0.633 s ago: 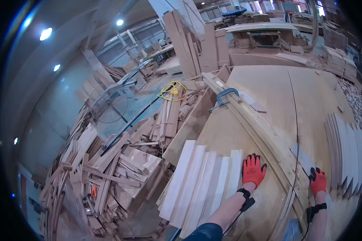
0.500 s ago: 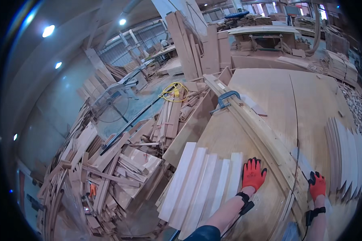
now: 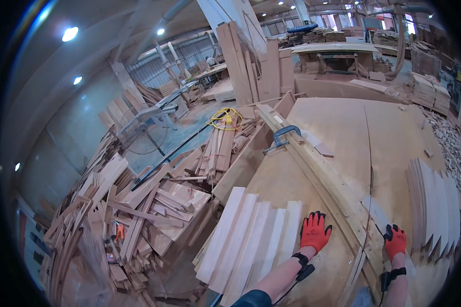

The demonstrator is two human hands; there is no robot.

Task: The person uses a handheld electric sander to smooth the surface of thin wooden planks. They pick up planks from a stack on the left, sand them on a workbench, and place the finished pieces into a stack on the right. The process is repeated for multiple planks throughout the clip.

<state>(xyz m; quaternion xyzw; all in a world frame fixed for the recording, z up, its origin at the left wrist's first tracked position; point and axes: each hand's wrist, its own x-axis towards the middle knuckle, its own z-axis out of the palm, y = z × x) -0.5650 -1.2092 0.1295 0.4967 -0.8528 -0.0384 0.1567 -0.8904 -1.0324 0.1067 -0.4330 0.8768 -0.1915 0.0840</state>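
Observation:
My left hand (image 3: 315,233), in a red glove with black fingertips, lies on the wood-topped bench with its fingers spread, holding nothing. Just left of it, pale wooden boards (image 3: 256,233) lie side by side in a slanted row. My right hand (image 3: 396,242), gloved the same way, is closed over a pale wooden board (image 3: 376,213) lying along the right side of a long wooden rail (image 3: 327,176). The hand hides part of this board. A blue C-clamp (image 3: 281,137) grips the rail's far end.
Pale boards with pointed ends (image 3: 435,204) are stacked at the right. A dark cord (image 3: 370,158) crosses the bench (image 3: 338,123). Heaped offcuts (image 3: 153,210) fill the left, with a yellow coiled cable (image 3: 226,118) and a floor fan (image 3: 142,134) beyond.
The whole view has shifted slightly, so the bench and both hands appear a little lower and further left. Neither hand has visibly changed its hold.

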